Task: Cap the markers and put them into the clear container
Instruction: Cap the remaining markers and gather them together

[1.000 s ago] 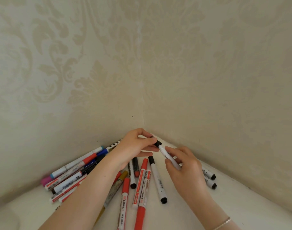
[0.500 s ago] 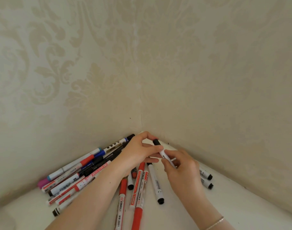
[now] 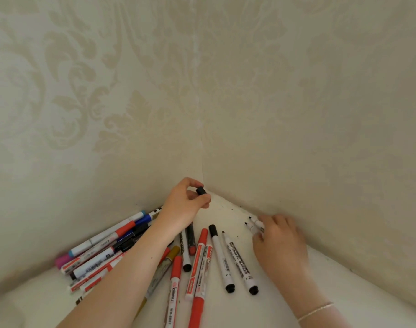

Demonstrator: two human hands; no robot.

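Left hand [image 3: 185,204] is raised near the wall corner, thumb and fingers pinching a small black cap [image 3: 201,191]. Right hand [image 3: 279,242] rests on the white surface [image 3: 344,304] by the right wall, fingers curled over two uncapped white markers [image 3: 255,226] w/ black tips pointing toward the corner; looks like it's gripping them, but the hold is partly hidden. A thin bracelet [image 3: 317,311] sits on the right wrist.

Btwn the hands lie two whiteboard markers: one capped in black [image 3: 220,254], one w/ bare tip [image 3: 240,261], side by side. Left of those, red-capped markers [image 3: 197,261] fan out, partly under the left forearm. Further left, a pile of mixed markers [image 3: 100,252] (blue, red, pink, black) lies along the left wall. Patterned cream wallpaper [image 3: 107,91] covers both walls.
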